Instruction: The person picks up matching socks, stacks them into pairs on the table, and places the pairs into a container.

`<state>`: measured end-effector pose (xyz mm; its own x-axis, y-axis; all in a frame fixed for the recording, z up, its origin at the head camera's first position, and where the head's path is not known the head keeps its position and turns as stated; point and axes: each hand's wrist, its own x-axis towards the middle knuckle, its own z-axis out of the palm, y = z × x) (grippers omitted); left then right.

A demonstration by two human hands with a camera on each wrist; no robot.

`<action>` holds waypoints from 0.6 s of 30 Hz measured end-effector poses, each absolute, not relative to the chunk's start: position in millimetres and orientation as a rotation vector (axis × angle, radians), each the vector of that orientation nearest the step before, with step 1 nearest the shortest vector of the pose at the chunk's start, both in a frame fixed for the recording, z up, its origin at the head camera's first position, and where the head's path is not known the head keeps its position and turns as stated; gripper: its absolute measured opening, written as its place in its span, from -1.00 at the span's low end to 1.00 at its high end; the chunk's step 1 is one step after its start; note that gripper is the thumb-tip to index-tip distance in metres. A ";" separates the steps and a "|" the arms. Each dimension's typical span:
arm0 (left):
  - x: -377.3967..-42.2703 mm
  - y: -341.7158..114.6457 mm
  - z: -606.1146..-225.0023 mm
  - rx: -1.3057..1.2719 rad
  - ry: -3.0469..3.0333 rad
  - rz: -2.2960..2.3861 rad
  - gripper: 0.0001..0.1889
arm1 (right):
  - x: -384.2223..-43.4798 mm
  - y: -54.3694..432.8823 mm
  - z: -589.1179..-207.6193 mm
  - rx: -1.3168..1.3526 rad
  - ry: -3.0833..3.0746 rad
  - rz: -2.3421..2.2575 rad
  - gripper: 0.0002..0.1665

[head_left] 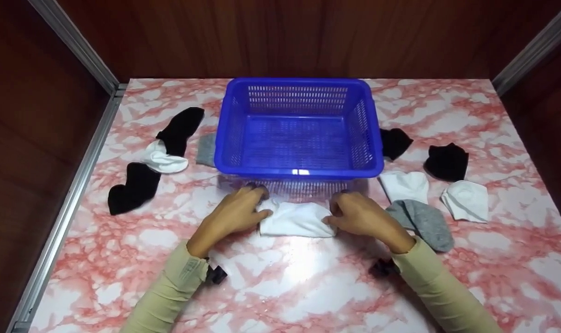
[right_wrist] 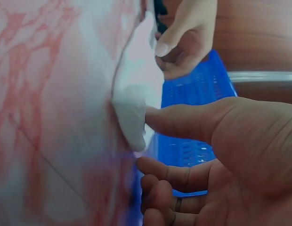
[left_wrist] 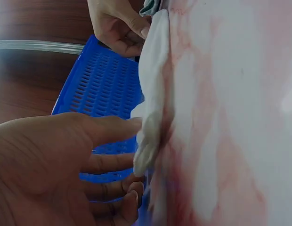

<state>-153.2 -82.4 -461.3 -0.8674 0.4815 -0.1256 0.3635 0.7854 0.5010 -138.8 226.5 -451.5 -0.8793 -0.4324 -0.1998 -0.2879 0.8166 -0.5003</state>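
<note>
A folded white sock (head_left: 298,219) lies flat on the table in front of the basket, its long side running left to right. At its left end my left hand (head_left: 238,210) holds the fabric between thumb and fingers; in the left wrist view the thumb (left_wrist: 117,128) presses on the cloth. My right hand (head_left: 356,213) grips the other end. The right wrist view shows that thumb (right_wrist: 179,120) against the white sock (right_wrist: 136,84), with the fingers curled below it.
A blue plastic basket (head_left: 298,173) stands just beyond the hands. Black socks (head_left: 134,189), a white sock (head_left: 162,159) and a partly hidden grey sock (head_left: 206,149) lie at left. On the right are black socks (head_left: 446,162), white socks (head_left: 467,201) and a grey sock (head_left: 423,224).
</note>
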 end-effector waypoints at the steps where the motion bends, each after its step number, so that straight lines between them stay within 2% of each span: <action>1: -153.3 -82.4 -462.1 0.651 2.720 0.692 -0.65 | -138.8 226.3 -452.3 -0.553 2.691 -0.670 -0.72; 7: -156.0 -84.3 -463.0 0.654 2.742 0.687 -0.87 | -140.0 229.7 -450.9 -0.509 2.674 -0.638 -0.75; 13: -152.0 -83.6 -459.6 0.736 2.801 0.663 -0.86 | -136.0 229.6 -442.0 -0.555 2.736 -0.615 -0.74; 18: -145.5 -77.5 -453.3 0.923 2.728 0.730 -0.82 | -126.5 225.6 -430.7 -0.760 2.847 -0.614 -0.80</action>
